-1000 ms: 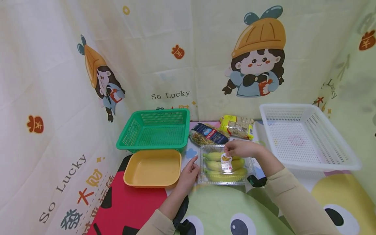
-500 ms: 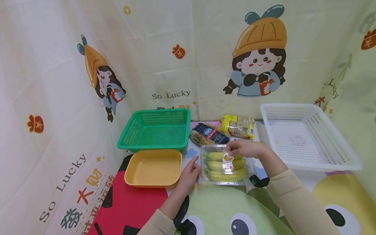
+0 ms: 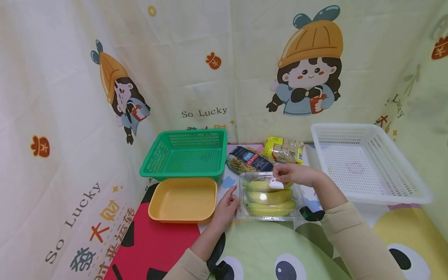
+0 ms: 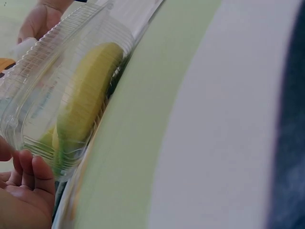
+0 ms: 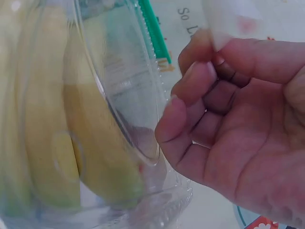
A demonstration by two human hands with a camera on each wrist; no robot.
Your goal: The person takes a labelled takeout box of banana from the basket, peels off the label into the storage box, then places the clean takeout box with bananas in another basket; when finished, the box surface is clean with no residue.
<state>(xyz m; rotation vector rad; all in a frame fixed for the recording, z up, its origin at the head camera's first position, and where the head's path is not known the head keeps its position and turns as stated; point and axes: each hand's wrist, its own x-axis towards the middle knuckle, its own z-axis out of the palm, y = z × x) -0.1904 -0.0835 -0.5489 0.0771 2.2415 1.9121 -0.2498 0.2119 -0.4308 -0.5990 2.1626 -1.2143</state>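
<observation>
A clear plastic clamshell box (image 3: 268, 216) of bananas (image 3: 269, 197) lies in the middle of the table in the head view. Over its upper right part my right hand (image 3: 294, 174) pinches a label sticker (image 3: 276, 184), its white back showing. In the right wrist view the sticker (image 5: 231, 21) sits between thumb and index finger, and the other fingers are curled beside the lid. Whether any of it still touches the lid I cannot tell. My left hand (image 3: 225, 208) rests fingertips against the box's left end, with loosely bent fingers in the left wrist view.
Left of the box are a yellow tub (image 3: 182, 200) and, behind it, a green basket (image 3: 189, 160). A pasta bag (image 3: 250, 159) and a yellow-topped bag (image 3: 284, 151) lie behind the box. A white basket (image 3: 350, 167) stands at the right.
The sticker, earlier lying printed side up on the lid, is now peeled back and folded over in the right hand, which has shifted slightly right. The left hand stays put.
</observation>
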